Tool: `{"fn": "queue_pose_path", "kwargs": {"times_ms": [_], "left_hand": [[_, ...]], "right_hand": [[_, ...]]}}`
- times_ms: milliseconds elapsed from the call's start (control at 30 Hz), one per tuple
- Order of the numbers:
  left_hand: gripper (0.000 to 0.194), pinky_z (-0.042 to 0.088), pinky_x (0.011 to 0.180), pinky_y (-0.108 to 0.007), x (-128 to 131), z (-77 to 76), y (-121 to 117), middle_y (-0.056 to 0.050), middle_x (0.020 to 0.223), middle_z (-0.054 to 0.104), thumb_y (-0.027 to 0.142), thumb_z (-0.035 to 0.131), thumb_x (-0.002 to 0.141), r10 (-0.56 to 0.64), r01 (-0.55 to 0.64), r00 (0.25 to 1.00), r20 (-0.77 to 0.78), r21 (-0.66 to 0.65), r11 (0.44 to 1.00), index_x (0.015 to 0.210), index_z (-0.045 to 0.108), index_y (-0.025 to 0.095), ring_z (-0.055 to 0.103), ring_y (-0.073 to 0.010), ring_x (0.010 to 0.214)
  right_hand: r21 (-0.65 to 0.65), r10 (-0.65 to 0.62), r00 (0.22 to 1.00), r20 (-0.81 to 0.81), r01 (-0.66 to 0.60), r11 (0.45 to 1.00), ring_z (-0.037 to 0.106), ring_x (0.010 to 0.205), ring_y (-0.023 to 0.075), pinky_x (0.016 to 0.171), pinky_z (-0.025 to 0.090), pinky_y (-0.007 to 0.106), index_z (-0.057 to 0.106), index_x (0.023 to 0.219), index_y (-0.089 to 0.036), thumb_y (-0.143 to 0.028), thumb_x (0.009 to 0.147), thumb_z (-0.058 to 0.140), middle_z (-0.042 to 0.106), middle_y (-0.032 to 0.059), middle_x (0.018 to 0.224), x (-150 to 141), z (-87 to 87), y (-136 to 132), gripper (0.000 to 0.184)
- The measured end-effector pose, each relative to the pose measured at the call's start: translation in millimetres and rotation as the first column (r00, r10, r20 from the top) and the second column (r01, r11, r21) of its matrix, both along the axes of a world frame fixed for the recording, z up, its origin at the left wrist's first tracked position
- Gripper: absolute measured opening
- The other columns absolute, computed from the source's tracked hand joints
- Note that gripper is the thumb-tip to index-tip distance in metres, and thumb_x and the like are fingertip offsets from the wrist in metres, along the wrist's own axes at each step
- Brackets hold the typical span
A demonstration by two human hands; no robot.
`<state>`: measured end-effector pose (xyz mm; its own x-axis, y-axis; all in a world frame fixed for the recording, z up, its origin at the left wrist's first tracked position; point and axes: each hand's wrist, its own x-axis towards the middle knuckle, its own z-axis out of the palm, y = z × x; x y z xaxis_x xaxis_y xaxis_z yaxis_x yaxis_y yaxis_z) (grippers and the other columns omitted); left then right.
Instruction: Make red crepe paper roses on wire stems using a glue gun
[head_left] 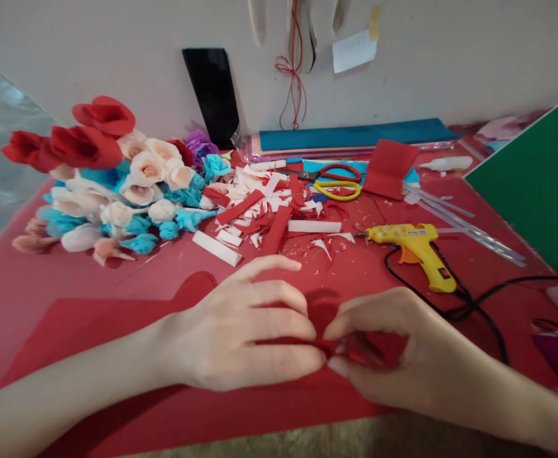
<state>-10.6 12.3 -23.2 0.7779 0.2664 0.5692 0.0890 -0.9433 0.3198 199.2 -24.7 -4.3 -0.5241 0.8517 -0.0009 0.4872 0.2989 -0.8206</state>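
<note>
My right hand (pixel 393 343) pinches a piece of red paper (pixel 367 350) between thumb and fingertips, close to the front of the table. Beside it, my left hand (pixel 245 331) is closed palm down, its fingertips meeting the same red piece and partly hiding it. The left thumb is out of sight. Under my left forearm lies a larger red sheet (pixel 111 318), and a red piece with a rounded edge (pixel 195 289) shows just beyond that wrist.
Paper flowers (pixel 140 178) are heaped at the back left. Red and white scraps (pixel 259 210) lie mid-table near scissors (pixel 338 181). A yellow glue gun (pixel 412 245) with a black cord rests to the right, near clear glue sticks (pixel 474 226) and a green board (pixel 541 191).
</note>
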Motion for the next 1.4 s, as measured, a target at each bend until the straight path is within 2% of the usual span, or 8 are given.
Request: {"fn": "queue_pose_path", "kwargs": {"times_ms": [167,367,533,833,1000,1200,1400], "left_hand": [[0.023,0.030,0.104,-0.040,0.2,-2.2,1.1,0.003,0.081,0.071,0.016,0.043,0.089,0.017,-0.017,1.000,-0.003,0.024,1.000,0.087,0.066,0.020,0.058,-0.0128,0.083],[0.022,0.029,0.104,-0.041,-0.4,-1.8,1.2,0.003,0.079,0.071,0.015,0.044,0.088,0.018,-0.018,1.000,-0.003,0.032,0.999,0.084,0.065,0.019,0.059,-0.0126,0.081],[0.019,0.028,0.105,-0.041,-0.1,-2.1,1.6,0.004,0.078,0.070,0.014,0.046,0.087,0.014,-0.013,1.000,-0.021,0.032,0.999,0.084,0.064,0.019,0.059,-0.0124,0.082],[0.017,0.027,0.106,-0.041,0.5,-0.1,3.6,0.004,0.078,0.070,0.013,0.049,0.086,0.026,-0.024,0.999,-0.042,0.037,0.999,0.082,0.065,0.019,0.059,-0.0119,0.081],[0.021,0.028,0.106,-0.043,1.2,-0.4,1.9,0.005,0.077,0.070,0.013,0.045,0.088,0.042,-0.040,0.998,-0.041,0.062,0.997,0.082,0.063,0.020,0.059,-0.0116,0.080],[0.021,0.028,0.106,-0.042,2.2,-2.7,3.4,0.004,0.075,0.070,0.015,0.044,0.089,0.043,-0.041,0.999,-0.021,0.080,0.996,0.083,0.064,0.020,0.059,-0.0111,0.078],[0.020,0.027,0.107,-0.040,2.5,-1.7,2.4,0.005,0.074,0.069,0.014,0.046,0.088,0.045,-0.042,0.999,-0.025,0.082,0.996,0.079,0.063,0.019,0.059,-0.0103,0.077]], "right_hand": [[0.023,-0.023,0.998,-0.052,0.025,0.999,0.050,0.045,0.0069,0.044,0.041,0.014,0.066,0.068,-0.017,-0.010,0.067,0.061,0.057,-0.0030,0.052,-0.3,-1.8,0.3,0.008],[-0.003,-0.006,1.000,-0.002,0.006,1.000,0.055,0.051,0.0088,0.046,0.043,0.015,0.067,0.070,-0.016,-0.014,0.069,0.061,0.063,0.0003,0.062,0.6,-3.0,1.1,0.006],[-0.031,0.015,1.000,0.007,-0.015,0.999,0.054,0.051,0.0079,0.047,0.043,0.016,0.067,0.072,-0.016,-0.016,0.070,0.060,0.062,-0.0005,0.061,0.6,-4.2,4.4,0.007],[0.006,-0.010,1.000,0.016,0.009,1.000,0.056,0.055,0.0092,0.046,0.042,0.015,0.067,0.075,-0.017,-0.018,0.072,0.059,0.066,0.0015,0.069,-0.3,-4.8,5.2,0.008],[-0.051,0.014,1.000,0.014,-0.014,0.999,0.055,0.054,0.0091,0.048,0.043,0.016,0.067,0.075,-0.017,-0.018,0.072,0.059,0.064,0.0003,0.064,-0.7,-5.4,6.4,0.009],[-0.007,0.004,1.000,0.006,-0.004,1.000,0.056,0.054,0.0095,0.045,0.042,0.016,0.068,0.072,-0.016,-0.015,0.070,0.060,0.066,0.0022,0.068,-0.7,-2.8,6.0,0.009],[-0.046,0.024,1.000,0.005,-0.023,0.999,0.051,0.051,0.0079,0.047,0.040,0.016,0.067,0.074,-0.015,-0.016,0.072,0.059,0.061,-0.0003,0.060,-0.7,-4.5,7.3,0.009]]}}
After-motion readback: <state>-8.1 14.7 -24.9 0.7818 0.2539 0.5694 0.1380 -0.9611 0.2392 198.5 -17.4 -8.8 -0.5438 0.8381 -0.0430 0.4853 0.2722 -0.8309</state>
